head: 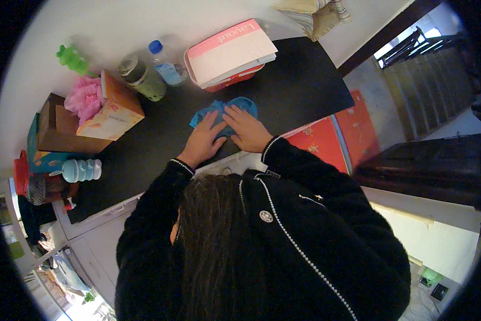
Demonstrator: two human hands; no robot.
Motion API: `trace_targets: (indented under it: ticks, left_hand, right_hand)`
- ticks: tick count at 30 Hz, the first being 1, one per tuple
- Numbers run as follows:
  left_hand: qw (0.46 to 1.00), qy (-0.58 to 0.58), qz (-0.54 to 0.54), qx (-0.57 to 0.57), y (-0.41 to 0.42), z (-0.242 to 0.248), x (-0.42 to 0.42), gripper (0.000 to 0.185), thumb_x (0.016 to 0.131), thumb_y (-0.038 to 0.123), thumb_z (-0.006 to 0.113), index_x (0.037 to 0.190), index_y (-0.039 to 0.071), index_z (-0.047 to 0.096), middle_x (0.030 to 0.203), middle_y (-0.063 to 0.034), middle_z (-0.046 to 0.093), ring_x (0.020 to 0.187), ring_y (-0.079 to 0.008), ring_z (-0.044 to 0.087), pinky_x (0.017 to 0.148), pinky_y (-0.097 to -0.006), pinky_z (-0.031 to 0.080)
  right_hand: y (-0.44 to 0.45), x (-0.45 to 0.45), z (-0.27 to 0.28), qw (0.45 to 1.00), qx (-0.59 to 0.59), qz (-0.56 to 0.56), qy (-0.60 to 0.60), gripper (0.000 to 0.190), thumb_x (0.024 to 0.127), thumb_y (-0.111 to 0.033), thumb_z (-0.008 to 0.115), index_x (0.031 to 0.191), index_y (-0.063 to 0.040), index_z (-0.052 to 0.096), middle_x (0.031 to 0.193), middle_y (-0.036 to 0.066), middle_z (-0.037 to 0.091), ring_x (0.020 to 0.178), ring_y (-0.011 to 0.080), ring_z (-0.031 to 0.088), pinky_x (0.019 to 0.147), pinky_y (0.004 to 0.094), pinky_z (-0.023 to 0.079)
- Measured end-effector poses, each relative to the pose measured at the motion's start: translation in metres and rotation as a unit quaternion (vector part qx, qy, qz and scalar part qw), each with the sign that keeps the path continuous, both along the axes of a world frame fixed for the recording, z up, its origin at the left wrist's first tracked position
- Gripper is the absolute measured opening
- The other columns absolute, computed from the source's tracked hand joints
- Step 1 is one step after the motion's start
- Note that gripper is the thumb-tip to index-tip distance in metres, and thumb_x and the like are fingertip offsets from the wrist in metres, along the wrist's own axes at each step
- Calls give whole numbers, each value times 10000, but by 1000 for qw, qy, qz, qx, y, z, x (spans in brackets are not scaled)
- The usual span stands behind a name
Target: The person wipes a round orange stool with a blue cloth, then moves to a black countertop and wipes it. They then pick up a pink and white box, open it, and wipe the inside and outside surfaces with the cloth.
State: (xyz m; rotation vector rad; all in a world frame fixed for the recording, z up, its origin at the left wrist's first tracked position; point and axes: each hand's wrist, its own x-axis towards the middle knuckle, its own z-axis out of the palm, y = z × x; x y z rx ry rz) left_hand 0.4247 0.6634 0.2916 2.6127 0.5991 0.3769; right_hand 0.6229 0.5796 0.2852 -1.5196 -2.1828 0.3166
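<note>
A thin, crumpled blue cloth or plastic sheet (pixel 246 105) lies on the black top of a cabinet (pixel 160 138). My left hand (pixel 202 139) rests palm down on the left part of the blue sheet, its fingers stretched out. On the right part, my right hand (pixel 246 130) also lies flat, with its fingers slightly spread. The two thumbs come close together near the front edge of the cabinet top. Some of the blue sheet is hidden under both hands, and neither hand is closed around it.
Along the wall stand a red basket (pixel 233 82) with a pink-and-white box (pixel 232 54) on it, a water bottle (pixel 169 72), a jar (pixel 146 82) and open cardboard boxes (pixel 112 120). A stacked light-blue container (pixel 82 170) sits left. Red panels (pixel 318 140) stand beyond the right front edge.
</note>
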Motion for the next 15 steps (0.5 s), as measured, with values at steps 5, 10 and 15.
trace_targets:
  ticks: [5,10,15]
  left_hand:
    - [999,-32,8,3,33,-8,-14,515,806,246,701,1264,81,535,1412,-259,404,1300,-464,386,1069,-493,345]
    - [998,-61,-31,8,55,-8,3,519,788,315,711,1218,70,555,1374,-276,428,1256,-465,427,1037,-495,372]
    - [995,-47,-82,33,58,-5,24,501,793,338,696,1194,70,561,1315,-272,466,1210,-454,457,985,-515,411]
  right_hand:
    - [30,-24,-1,1000,-23,-17,-12,695,784,-176,664,1382,31,378,1499,238,286,1389,416,276,1131,500,261]
    - [39,-24,-1,998,-34,-59,-14,711,798,-248,643,1390,39,373,1495,250,299,1397,414,270,1148,487,243]
    - [15,-8,11,991,-65,-114,19,644,839,-258,657,1377,9,425,1485,221,344,1382,371,320,1139,428,268]
